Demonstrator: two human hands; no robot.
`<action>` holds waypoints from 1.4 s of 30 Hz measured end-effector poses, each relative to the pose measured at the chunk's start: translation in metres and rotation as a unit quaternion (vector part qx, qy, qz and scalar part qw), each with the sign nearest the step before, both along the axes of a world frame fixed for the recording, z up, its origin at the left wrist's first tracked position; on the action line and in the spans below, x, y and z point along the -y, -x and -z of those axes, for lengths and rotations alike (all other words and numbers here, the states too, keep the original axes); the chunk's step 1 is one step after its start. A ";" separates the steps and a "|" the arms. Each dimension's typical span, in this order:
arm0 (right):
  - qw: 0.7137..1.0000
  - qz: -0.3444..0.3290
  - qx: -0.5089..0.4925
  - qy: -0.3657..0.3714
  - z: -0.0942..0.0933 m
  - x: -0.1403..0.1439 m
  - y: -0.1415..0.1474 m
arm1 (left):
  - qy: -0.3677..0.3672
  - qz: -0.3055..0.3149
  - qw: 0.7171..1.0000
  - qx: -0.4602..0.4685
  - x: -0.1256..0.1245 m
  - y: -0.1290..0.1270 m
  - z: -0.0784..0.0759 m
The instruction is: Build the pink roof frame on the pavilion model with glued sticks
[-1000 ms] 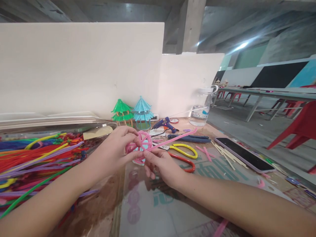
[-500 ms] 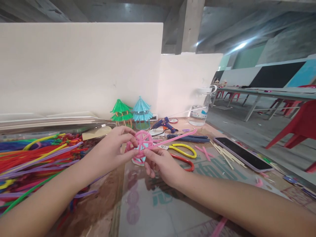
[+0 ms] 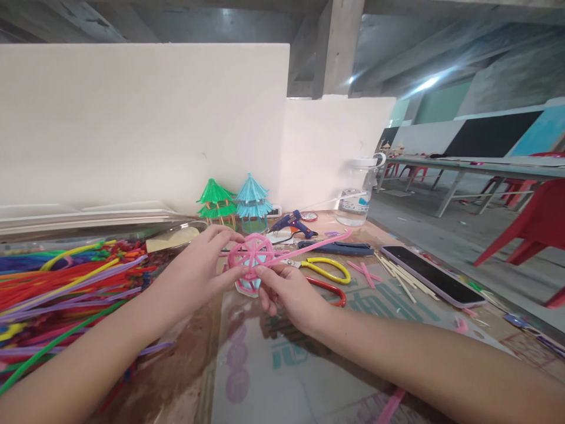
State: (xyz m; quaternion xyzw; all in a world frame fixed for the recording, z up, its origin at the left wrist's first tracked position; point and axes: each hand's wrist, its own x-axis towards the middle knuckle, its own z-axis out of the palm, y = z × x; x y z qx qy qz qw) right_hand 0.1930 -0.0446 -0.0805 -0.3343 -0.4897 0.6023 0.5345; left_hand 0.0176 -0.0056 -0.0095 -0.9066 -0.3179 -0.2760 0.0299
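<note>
A wheel-like frame of pink pipe cleaners (image 3: 253, 248), with spokes meeting near its middle and a light-blue patch underneath, is between my hands. My left hand (image 3: 205, 259) is at its left side, thumb against the near edge and fingers curved toward the far rim. My right hand (image 3: 286, 290) pinches the near right edge, thumb on a long pink pipe cleaner (image 3: 315, 248) that sticks out to the right. The right fingertips are partly hidden under the frame. Just beyond this hand lie scissors (image 3: 329, 268) with one yellow and one red handle.
A green model pavilion (image 3: 215, 200) and a blue one (image 3: 253, 200) stand at the back beside a glue gun (image 3: 292, 224). Colourful pipe cleaners (image 3: 66, 288) pile up at left. At right are a water bottle (image 3: 354, 197), pliers (image 3: 338, 248), wooden sticks (image 3: 406, 275) and a phone (image 3: 432, 274).
My left fingers have lifted from the frame's face toward its far rim, exposing more spokes. My right hand keeps its pinch almost unmoved.
</note>
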 end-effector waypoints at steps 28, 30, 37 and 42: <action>0.948 -0.113 0.290 -0.060 -0.052 -0.025 -0.073 | 0.217 -0.016 0.969 0.117 -0.018 -0.006 0.016; 0.888 -0.073 0.444 -0.095 -0.067 -0.028 -0.090 | 0.212 -0.057 0.964 0.147 -0.019 -0.008 0.020; 0.580 -0.008 0.809 -0.092 -0.071 -0.018 -0.110 | 0.250 -0.075 0.943 0.206 -0.028 -0.006 0.039; 0.624 -0.019 0.769 -0.138 -0.038 -0.006 -0.113 | 0.285 -0.050 0.926 0.244 -0.027 0.000 0.064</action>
